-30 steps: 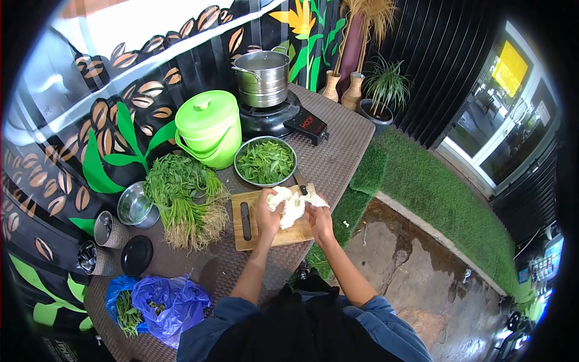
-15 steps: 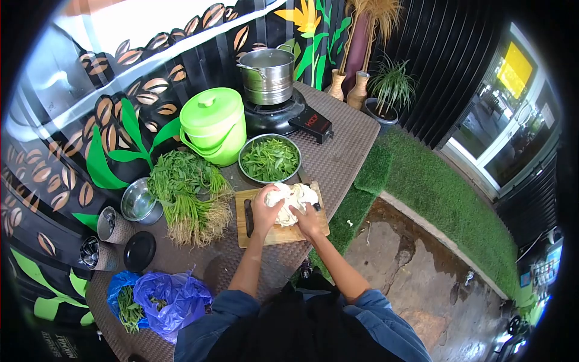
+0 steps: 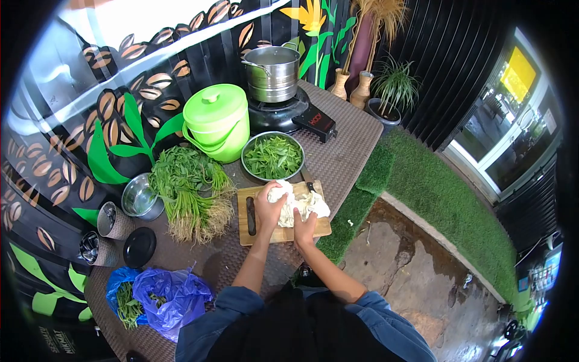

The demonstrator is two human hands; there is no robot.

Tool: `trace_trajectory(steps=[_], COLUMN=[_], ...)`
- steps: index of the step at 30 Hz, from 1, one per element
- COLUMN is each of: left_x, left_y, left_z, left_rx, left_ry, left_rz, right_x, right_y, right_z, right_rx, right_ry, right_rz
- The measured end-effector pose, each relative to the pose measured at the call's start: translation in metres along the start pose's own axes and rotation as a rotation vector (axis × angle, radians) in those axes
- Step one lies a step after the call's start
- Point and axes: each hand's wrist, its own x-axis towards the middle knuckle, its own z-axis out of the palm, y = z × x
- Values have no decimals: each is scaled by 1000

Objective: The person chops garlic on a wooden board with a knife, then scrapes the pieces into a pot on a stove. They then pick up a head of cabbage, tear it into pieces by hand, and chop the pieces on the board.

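Observation:
White cauliflower (image 3: 286, 211) is between my two hands over a wooden cutting board (image 3: 246, 232). My left hand (image 3: 268, 208) is closed around the left part. My right hand (image 3: 304, 228) grips the right part, which leans out toward the board's right edge. A knife (image 3: 309, 184) lies at the board's far edge, its dark handle partly hidden by the cauliflower. Just beyond the board stands a metal bowl (image 3: 246, 164) of cut green leaves (image 3: 273, 155).
To the left lie bunched greens with roots (image 3: 193, 199), a metal bowl (image 3: 142, 198) and purple plastic bags (image 3: 172, 298). A lidded green bucket (image 3: 217, 123) stands behind, beside a steel pot (image 3: 272, 75) on a black stove (image 3: 265, 117). The table's edge runs along the right.
My right hand has shifted left and toward me. The right part of the cauliflower has tilted outward, opening a gap from the left part, and the knife handle shows more.

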Motion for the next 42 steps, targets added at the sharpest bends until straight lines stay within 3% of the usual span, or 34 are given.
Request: trace_trajectory(steps=[2,4,9,11,15,17,20,23,25,29,31,34,38,42], left_x=[-3,-2,2,5,5,8,11,12,14,16,18,19,20,21], left_y=[0,-1,5,3,-9,-8,-8,-6,-5,-9,-9,-8,-10,-6], left_z=[2,2,-5,-5,-6,-12,-16,-18,-20,-20,-20,-20,-20,-23], left_rx=[146,163,162,92,-37,-47,-22,-48,-58,-82,-80,-47,-41,-93], left_ry=[18,-6,-138,-231,-257,-311,-343,-347,-357,-368,-414,-471,-492,-493], left_rz=[106,89,69,120,53,42,43,91,95,121,95,68,50,10], right_x=[3,0,18,26,39,39,55,62,74,79,81,76,81,109], right_y=[0,-59,-64,-71,-94,-100,-70,-87,-70,-61,-57,-54,-58,-30], right_z=[-5,-14,-25,-31,-37,-37,-36,-36,-35,-37,-38,-42,-43,-40], right_rx=[-62,435,230,-97,-63,-147,-125,-155,-34,-106,82,208,213,-33], right_ry=[35,-244,-411,-546,-763,-699,-757,-802,-919,-842,-995,-985,-1008,-1074], right_rz=[93,429,441,407,284,334,321,428,459,524,511,488,543,524])
